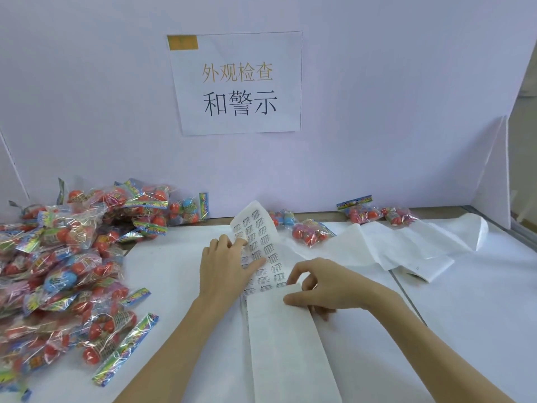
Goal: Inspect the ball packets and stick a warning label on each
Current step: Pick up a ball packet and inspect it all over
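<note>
likely to tear or curl a sticker if peeled too fast off the label sheet [258,245], since the thin strip bows up at its 12 o'clock end and lies flat only under the palm; could also fold a label onto itself or onto a fingertip before reaching any packet. risks dragging the whole sheet along if the holding hand lets go, because nothing else weighs it down. might also mix labelled and unlabelled stock, with the big heap of ball packets [66,257] at 9 o'clock and a few loose packets [312,232] at 1 o'clock near the spent backing paper [406,242] (no way to tell from here which of them already carry a label). left hand [225,264]: fairly open, fingers mostly straight, resting flat on the printed side of the sheet, fingertips toward 1 o'clock, pinning it to the white table [465,330]. right hand [319,286]: fingers curled, thumb and forefinger pinched at the 3 o'clock edge of the sheet, right where the printed rows meet the blank folded strip [284,344] trailing to 6 o'clock; seems to be picking at a label corner, though too small to say whether one is lifted. no packet in either hand yet. paper sign [238,82] up at 12 o'clock on the back wall.
</note>
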Tool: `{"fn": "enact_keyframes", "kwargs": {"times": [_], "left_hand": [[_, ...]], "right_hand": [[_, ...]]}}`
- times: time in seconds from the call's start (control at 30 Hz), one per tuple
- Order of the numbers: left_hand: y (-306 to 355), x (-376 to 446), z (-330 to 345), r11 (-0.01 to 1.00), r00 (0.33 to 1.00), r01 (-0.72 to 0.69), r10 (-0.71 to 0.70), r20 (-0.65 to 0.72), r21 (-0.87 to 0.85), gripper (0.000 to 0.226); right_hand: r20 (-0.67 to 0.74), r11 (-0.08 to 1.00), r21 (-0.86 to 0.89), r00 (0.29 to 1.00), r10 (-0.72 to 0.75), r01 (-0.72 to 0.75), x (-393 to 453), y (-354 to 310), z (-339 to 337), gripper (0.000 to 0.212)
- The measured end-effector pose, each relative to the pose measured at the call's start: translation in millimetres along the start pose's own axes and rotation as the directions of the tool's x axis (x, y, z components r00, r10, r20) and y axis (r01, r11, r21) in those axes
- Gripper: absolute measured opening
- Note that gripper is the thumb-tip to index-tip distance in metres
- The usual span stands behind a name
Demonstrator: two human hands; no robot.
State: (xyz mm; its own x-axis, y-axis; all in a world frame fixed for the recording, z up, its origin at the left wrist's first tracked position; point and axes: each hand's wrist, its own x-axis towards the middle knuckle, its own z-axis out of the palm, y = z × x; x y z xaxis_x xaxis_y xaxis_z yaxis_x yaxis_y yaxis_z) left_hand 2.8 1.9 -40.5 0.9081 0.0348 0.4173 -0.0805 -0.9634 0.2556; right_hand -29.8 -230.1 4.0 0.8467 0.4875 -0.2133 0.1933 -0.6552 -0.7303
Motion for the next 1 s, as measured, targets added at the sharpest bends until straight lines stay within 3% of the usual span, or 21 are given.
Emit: {"fn": "enact_keyframes", "kwargs": {"times": [0.1, 0.17, 0.23, 0.3, 0.37, 0.5, 0.6, 0.67, 0.77, 0.9, 1.0], "left_hand": [[2, -1, -4, 0.990, 0.996, -0.054, 0.044, -0.073, -0.128, 0.040], [5, -2, -6, 0.973, 0.984, -0.101, 0.067, -0.166, -0.207, 0.027], [11, -4, -8, 0.956, 0.980, -0.126, 0.078, -0.185, -0.265, 0.020], [17, -8, -9, 0.945, 0.979, -0.168, 0.127, -0.162, -0.280, 0.017], [22, -11, -8, 0.935, 0.970, -0.227, 0.194, -0.144, -0.273, 0.014], [30, -19, -4, 0.903, 0.953, -0.302, 0.288, -0.089, -0.305, 0.013], [34, -25, 3, 0.899, 0.949, -0.304, 0.314, -0.021, -0.316, 0.021], [37, -27, 6, 0.890, 0.933, -0.346, 0.359, -0.011, -0.297, 0.025], [43, -29, 7, 0.870, 0.912, -0.399, 0.411, -0.022, -0.291, 0.026], [58, -38, 5, 0.845, 0.883, -0.454, 0.469, -0.014, -0.283, 0.027], [65, -40, -6, 0.856, 0.938, -0.342, 0.337, -0.082, -0.388, 0.024]], "right_hand": [[-0.068, 0.986, -0.165, 0.997, -0.028, 0.017, 2, 4, 0, 0.029], [-0.219, 0.979, -0.198, 0.971, -0.091, 0.047, 6, 8, -2, 0.027], [-0.431, 0.977, -0.193, 0.886, -0.171, 0.094, 12, 14, -5, 0.021], [-0.598, 0.958, -0.244, 0.755, -0.269, 0.148, 16, 19, -5, 0.007], [-0.637, 0.935, -0.336, 0.703, -0.316, 0.116, 22, 28, -2, 0.017], [-0.464, 0.922, -0.381, 0.877, -0.123, -0.072, 32, 44, 1, 0.042], [-0.420, 0.907, -0.405, 0.905, -0.074, -0.114, 35, 48, 1, 0.045], [-0.512, 0.908, -0.418, 0.834, -0.203, -0.036, 34, 46, -2, 0.044], [-0.669, 0.906, -0.408, 0.638, -0.381, 0.114, 30, 42, -8, 0.041], [-0.873, 0.966, -0.184, 0.423, -0.245, 0.181, 25, 36, -13, 0.022], [-0.903, 0.934, 0.073, 0.421, -0.087, 0.349, 21, 22, -13, 0.019]]}}
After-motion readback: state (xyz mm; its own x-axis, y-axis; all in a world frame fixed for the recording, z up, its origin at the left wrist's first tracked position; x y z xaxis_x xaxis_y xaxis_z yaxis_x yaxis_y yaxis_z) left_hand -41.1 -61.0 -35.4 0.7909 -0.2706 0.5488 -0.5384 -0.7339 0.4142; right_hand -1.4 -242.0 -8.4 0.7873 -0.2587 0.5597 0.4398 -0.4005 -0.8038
